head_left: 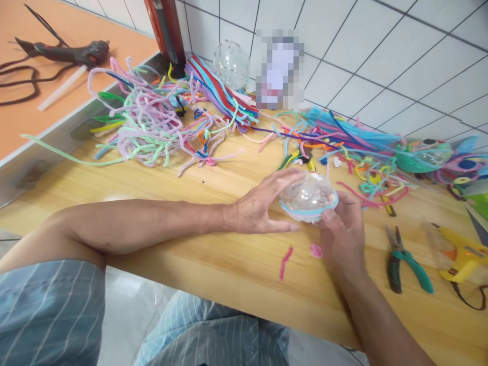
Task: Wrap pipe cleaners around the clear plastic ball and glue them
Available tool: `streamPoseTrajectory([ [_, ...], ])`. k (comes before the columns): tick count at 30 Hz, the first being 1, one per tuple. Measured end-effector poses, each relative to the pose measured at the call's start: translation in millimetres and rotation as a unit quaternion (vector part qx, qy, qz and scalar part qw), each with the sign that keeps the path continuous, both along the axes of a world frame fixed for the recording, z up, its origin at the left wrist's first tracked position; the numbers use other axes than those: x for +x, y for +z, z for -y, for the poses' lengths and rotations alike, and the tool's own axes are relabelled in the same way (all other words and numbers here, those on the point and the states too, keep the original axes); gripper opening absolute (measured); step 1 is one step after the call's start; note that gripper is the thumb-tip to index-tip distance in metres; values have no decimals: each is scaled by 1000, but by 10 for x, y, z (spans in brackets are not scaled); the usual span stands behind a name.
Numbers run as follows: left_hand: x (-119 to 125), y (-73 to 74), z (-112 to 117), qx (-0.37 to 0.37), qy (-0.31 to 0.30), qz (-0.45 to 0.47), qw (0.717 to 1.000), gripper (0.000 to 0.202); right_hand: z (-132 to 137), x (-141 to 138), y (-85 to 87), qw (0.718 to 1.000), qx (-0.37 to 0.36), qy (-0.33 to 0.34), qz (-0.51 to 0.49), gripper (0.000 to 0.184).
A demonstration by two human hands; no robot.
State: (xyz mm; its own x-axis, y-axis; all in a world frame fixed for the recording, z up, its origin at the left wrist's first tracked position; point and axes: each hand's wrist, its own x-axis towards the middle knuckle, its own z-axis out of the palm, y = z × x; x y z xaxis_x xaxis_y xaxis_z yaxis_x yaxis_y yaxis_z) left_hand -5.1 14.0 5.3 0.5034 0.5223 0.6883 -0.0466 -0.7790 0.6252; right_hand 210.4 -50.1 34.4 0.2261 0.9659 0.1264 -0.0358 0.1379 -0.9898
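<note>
A clear plastic ball (308,190) with a light blue pipe cleaner band round its lower part is held above the table. My right hand (343,229) grips its right side, thumb in front and fingers behind. On the other side, my left hand (259,203) is spread round the ball, its fingers reaching over the top edge and its thumb stretched out below. Whether those fingertips touch the plastic, I cannot tell. Beneath the ball lie a pink coil (316,250) and a short dark pink pipe cleaner piece (285,263).
Green-handled pliers (407,262) and a yellow glue gun (463,254) lie to the right. Tangled pipe cleaners (152,119), a bundle (224,94), another clear ball (232,63) and a blurred-out phone (280,71) line the tiled wall. A black glue gun (72,53) rests on the orange surface.
</note>
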Motion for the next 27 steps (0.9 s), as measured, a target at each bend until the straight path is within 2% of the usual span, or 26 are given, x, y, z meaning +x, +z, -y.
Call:
streamPoseTrajectory([
  [9, 20, -55, -19, 4, 34, 16, 999, 89, 42, -73, 46, 996, -53, 18, -64, 39],
  [16, 16, -63, -20, 28, 38, -2, 999, 111, 25, -57, 128, 982, -118, 52, -137, 36],
  [21, 41, -81, -29, 46, 45, 20, 998, 98, -8, -20, 149, 975, -150, 32, -162, 37],
  [27, 46, -80, -42, 47, 44, 24, 998, 98, -14, 11, 161, 971, -181, 33, -155, 35],
])
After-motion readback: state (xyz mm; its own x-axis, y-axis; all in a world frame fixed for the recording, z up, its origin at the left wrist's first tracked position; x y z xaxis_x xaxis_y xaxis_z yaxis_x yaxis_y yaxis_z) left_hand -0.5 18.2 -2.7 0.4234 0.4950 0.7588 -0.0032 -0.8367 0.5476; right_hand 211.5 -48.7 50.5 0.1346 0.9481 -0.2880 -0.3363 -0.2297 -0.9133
